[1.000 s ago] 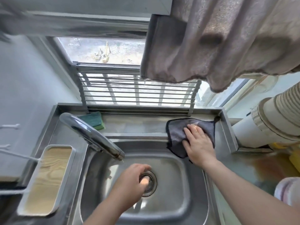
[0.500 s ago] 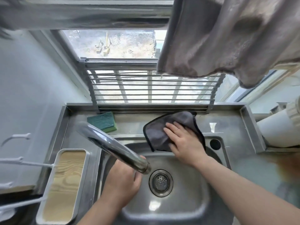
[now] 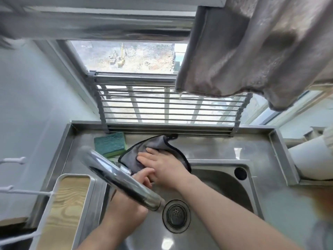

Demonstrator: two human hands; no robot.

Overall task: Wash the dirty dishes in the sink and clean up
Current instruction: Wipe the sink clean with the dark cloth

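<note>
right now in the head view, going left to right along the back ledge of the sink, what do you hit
green sponge → grey cloth under the right hand → bare wet steel ledge → overflow hole → white pipe

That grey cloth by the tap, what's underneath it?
The grey cloth lies on the steel ledge behind the sink basin, pressed flat by the right hand. Whatever lies beneath it is covered; the green sponge sits beside it.

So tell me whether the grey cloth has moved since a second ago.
Yes. The grey cloth slid left along the ledge, from the right corner to beside the green sponge.
</note>
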